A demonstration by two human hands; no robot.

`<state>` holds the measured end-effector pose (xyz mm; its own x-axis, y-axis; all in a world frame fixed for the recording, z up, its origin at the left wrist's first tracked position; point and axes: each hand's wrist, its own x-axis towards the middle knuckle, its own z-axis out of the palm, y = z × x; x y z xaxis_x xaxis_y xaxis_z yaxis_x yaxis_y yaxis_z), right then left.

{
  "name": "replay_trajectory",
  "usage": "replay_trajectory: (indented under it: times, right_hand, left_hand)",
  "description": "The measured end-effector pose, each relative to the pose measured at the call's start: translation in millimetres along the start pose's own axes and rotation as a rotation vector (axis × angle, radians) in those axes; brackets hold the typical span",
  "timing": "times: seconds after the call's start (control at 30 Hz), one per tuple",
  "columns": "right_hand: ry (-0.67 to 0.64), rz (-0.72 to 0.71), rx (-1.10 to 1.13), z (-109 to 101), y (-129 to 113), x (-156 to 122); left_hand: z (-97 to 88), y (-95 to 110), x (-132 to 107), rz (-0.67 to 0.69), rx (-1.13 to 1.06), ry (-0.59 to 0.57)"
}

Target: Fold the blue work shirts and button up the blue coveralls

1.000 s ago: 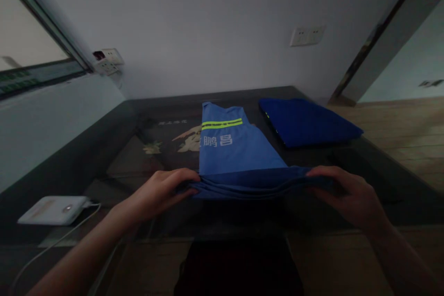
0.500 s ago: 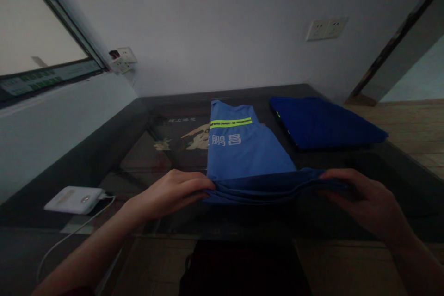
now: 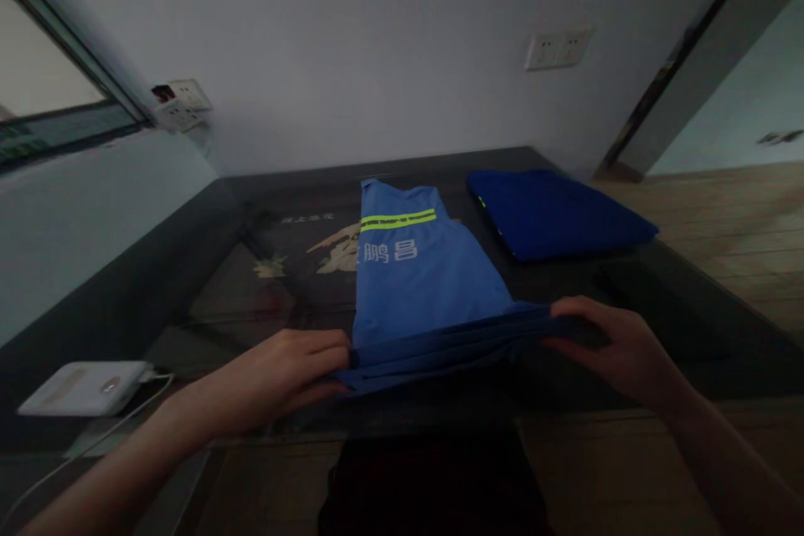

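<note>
A blue garment (image 3: 420, 285) with a yellow-green reflective stripe and white characters lies on the dark glass table (image 3: 207, 285), its near end folded into layers. My left hand (image 3: 282, 368) pinches the left corner of that folded near edge. My right hand (image 3: 603, 343) grips the right corner, fingers curled over the cloth. The edge is held taut between both hands, just above the table.
A second, darker blue folded garment (image 3: 553, 213) lies at the back right of the table. A white device (image 3: 81, 388) with a white cable sits at the near left. Wall sockets (image 3: 556, 48) are behind; a wooden floor is to the right.
Both hands keep their grip on the folded edge. The left corner has dropped slightly, so the edge now slants. The view has swung back to the right.
</note>
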<state>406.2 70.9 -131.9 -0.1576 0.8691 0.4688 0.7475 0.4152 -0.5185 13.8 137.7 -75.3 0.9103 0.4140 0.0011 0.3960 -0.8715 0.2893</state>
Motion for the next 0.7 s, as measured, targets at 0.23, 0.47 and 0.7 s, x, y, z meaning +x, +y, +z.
replay_trajectory:
  times: [0.23,0.47,0.7]
  right_hand:
    - [-0.025,-0.042,-0.079,-8,-4,-2]
    - [0.025,-0.094,-0.061,-13,2,-11]
    - [0.041,-0.118,0.164,-12,-16,-13]
  left_hand:
    - [-11.0,8,1,0.154,0.225,0.176]
    - [-14.5,10,-4,0.212,0.312,0.275]
    - [-4.6,11,-9,0.178,0.315,0.405]
